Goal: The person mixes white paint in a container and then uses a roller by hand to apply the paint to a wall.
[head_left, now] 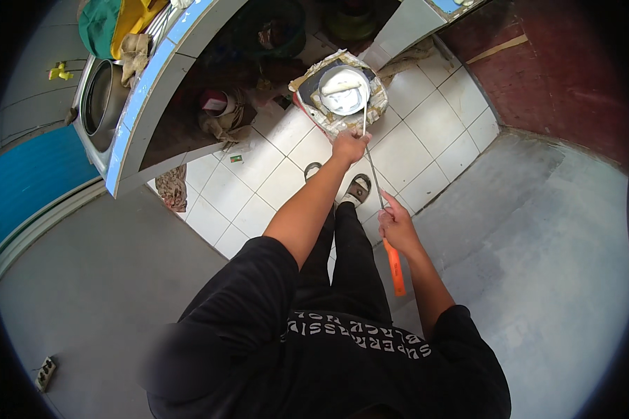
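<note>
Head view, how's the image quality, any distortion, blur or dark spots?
Head view: strong fisheye, with tile lines and the counter edge bending toward a black rim; daylight is even and bright on the floor tiles; the space under the counter is dim; a smeared patch blurs the left shoulder; both hands, left and right, and the roller pole are sharp.

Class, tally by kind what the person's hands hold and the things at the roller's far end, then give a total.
Hands: 2, left, right
Paint roller pole: 1
Orange handle: 1
Roller head: 1
Paint bucket: 1
Total: 6
</note>
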`<action>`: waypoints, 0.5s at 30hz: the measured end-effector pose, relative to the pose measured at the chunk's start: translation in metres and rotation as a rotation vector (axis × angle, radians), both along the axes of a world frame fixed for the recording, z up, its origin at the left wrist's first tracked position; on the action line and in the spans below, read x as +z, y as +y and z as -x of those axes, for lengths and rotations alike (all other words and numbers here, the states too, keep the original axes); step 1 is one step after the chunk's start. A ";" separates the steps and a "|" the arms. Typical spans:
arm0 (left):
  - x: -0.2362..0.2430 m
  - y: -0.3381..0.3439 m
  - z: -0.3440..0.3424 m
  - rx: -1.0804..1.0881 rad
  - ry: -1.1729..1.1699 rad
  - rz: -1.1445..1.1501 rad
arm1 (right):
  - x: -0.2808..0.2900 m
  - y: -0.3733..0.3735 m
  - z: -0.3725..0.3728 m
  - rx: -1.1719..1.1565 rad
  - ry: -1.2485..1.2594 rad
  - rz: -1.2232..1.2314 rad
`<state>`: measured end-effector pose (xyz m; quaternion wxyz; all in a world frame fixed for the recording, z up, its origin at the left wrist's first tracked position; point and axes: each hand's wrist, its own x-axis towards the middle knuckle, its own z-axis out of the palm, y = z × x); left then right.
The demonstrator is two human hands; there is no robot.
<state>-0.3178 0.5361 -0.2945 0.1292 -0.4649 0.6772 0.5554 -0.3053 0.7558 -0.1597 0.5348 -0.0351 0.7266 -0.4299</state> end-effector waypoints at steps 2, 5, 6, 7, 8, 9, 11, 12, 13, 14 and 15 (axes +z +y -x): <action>-0.005 0.006 -0.001 0.017 0.030 -0.014 | 0.007 0.002 0.001 -0.091 -0.142 0.062; 0.005 0.009 0.005 0.004 0.020 -0.008 | 0.016 -0.001 0.005 -0.182 -0.172 0.108; 0.008 0.009 0.010 0.027 0.021 -0.009 | 0.021 -0.005 0.008 -0.190 -0.206 0.087; 0.013 0.007 0.014 0.050 0.021 -0.007 | 0.025 -0.010 0.011 -0.198 -0.241 0.068; 0.017 0.005 0.018 0.048 0.020 -0.009 | 0.022 -0.011 0.015 -0.200 -0.241 0.066; 0.021 0.004 0.024 0.054 0.027 0.008 | 0.018 -0.012 0.019 -0.177 -0.215 0.070; 0.012 -0.001 0.023 0.064 0.030 0.034 | 0.015 -0.014 0.018 -0.150 -0.194 0.082; 0.003 -0.001 0.019 0.067 0.024 0.031 | 0.014 -0.016 0.016 -0.138 -0.173 0.066; 0.000 -0.001 0.019 0.068 0.020 0.025 | 0.013 -0.016 0.016 -0.127 -0.149 0.048; -0.003 0.000 0.019 0.067 0.022 0.024 | 0.011 -0.015 0.015 -0.128 -0.147 0.048; -0.005 0.000 0.017 0.038 0.019 0.029 | 0.010 -0.014 0.013 -0.092 -0.109 0.031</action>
